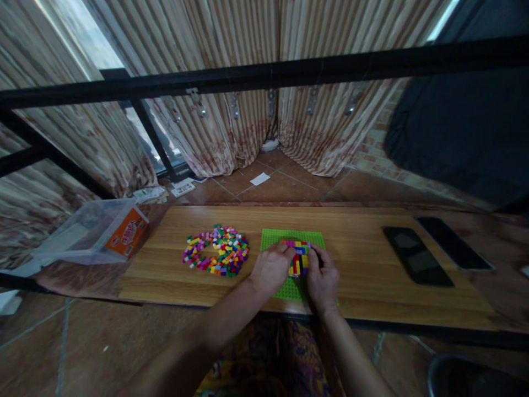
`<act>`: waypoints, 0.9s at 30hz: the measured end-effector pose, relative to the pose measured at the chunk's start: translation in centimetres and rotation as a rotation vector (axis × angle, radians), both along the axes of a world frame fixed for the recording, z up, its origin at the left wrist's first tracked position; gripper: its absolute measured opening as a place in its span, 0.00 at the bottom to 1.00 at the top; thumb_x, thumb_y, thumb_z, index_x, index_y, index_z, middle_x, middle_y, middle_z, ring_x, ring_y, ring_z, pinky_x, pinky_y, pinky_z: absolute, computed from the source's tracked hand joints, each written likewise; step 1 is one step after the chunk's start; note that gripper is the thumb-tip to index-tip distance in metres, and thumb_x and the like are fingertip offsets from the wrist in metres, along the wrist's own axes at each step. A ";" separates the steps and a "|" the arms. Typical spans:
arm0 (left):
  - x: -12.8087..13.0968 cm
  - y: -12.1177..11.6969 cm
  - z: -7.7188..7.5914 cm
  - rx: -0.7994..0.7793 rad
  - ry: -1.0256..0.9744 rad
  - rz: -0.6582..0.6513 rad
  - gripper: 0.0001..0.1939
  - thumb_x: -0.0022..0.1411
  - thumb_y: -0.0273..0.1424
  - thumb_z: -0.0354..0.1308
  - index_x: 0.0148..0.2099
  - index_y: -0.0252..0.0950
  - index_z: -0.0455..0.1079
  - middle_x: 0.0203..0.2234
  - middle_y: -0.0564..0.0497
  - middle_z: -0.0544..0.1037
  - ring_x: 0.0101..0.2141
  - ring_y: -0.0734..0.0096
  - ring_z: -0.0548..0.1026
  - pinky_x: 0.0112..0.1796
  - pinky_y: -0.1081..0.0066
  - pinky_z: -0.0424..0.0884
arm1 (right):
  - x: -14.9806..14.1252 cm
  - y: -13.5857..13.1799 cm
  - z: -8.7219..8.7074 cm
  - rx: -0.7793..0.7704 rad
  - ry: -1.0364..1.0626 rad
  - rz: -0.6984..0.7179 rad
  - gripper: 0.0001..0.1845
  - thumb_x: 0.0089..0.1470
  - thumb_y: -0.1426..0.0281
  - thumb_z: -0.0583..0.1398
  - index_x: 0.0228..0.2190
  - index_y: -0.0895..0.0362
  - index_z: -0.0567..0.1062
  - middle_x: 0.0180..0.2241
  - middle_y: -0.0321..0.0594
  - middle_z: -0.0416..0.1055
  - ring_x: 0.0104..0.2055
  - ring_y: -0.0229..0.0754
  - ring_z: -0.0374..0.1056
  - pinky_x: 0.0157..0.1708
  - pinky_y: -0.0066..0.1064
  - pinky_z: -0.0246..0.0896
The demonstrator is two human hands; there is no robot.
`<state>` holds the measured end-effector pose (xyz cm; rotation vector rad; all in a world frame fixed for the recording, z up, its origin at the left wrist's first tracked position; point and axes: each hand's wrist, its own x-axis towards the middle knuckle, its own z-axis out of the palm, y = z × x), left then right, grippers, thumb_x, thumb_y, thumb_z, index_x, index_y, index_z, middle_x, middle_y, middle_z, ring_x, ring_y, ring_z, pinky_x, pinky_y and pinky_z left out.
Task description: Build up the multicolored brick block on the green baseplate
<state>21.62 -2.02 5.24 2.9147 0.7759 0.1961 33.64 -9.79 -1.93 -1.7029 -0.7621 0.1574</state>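
Note:
A green studded baseplate [270,237] lies on the wooden table. On it stands a block of colourful toy bricks [298,266], in rows of red, yellow, blue and purple. My left hand [270,270] comes over its left side with the fingers bent and pressed together at its upper part; whatever they pinch is hidden. My right hand [324,278] is closed against the right side of the brick block, thumb and fingers at its upper right corner. To the left, a loose heap of small multicoloured bricks [233,251] is spread around a bare patch of wood.
Two dark flat devices, one on the table [417,256] and another [452,242] beyond it, lie at the right. A clear plastic box [97,231] with an orange label is left of the wooden table [355,231]. A black metal rail [248,80] crosses before striped curtains.

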 end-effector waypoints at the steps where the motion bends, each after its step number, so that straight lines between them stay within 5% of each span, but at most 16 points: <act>1: 0.1 0.0 -0.1 0.008 0.007 -0.014 0.11 0.67 0.25 0.47 0.46 0.35 0.70 0.39 0.47 0.76 0.41 0.65 0.74 0.42 0.68 0.73 | 0.0 0.0 0.0 0.000 -0.001 0.000 0.22 0.60 0.57 0.53 0.43 0.59 0.77 0.42 0.48 0.75 0.45 0.47 0.70 0.48 0.41 0.62; 10: 0.5 0.2 -0.1 0.020 -0.004 -0.059 0.10 0.65 0.23 0.49 0.44 0.33 0.71 0.38 0.45 0.77 0.42 0.63 0.75 0.43 0.66 0.73 | 0.0 0.1 -0.1 -0.005 0.008 -0.008 0.23 0.59 0.57 0.53 0.43 0.60 0.77 0.43 0.49 0.75 0.45 0.47 0.70 0.48 0.41 0.62; 14: -0.3 0.4 -0.5 -0.099 -0.160 0.011 0.11 0.66 0.25 0.50 0.44 0.35 0.74 0.37 0.47 0.78 0.40 0.65 0.76 0.42 0.67 0.73 | 0.0 0.1 -0.2 -0.002 0.007 -0.010 0.23 0.59 0.57 0.53 0.43 0.60 0.77 0.43 0.49 0.75 0.45 0.47 0.70 0.48 0.41 0.63; 21: -2.4 0.8 -2.2 -0.780 -0.709 0.448 0.08 0.58 0.29 0.60 0.39 0.37 0.78 0.27 0.53 0.79 0.28 0.72 0.74 0.34 0.72 0.70 | 0.0 0.1 -0.3 0.026 -0.003 -0.006 0.22 0.59 0.56 0.53 0.42 0.60 0.77 0.42 0.49 0.76 0.44 0.47 0.71 0.47 0.40 0.63; 24: -2.9 0.7 -1.9 -1.106 -0.831 0.587 0.09 0.53 0.31 0.63 0.38 0.34 0.78 0.18 0.56 0.72 0.20 0.77 0.67 0.25 0.75 0.65 | 0.1 0.1 -0.4 0.025 -0.001 -0.010 0.22 0.59 0.56 0.53 0.42 0.60 0.77 0.42 0.49 0.76 0.45 0.47 0.71 0.47 0.40 0.63; 27: -3.0 0.5 -0.8 -1.316 -0.946 0.631 0.11 0.50 0.32 0.66 0.36 0.33 0.78 0.19 0.55 0.73 0.21 0.79 0.68 0.26 0.76 0.65 | 0.2 0.1 -0.5 0.027 -0.009 -0.004 0.22 0.59 0.56 0.54 0.42 0.60 0.77 0.42 0.49 0.76 0.44 0.47 0.71 0.46 0.40 0.64</act>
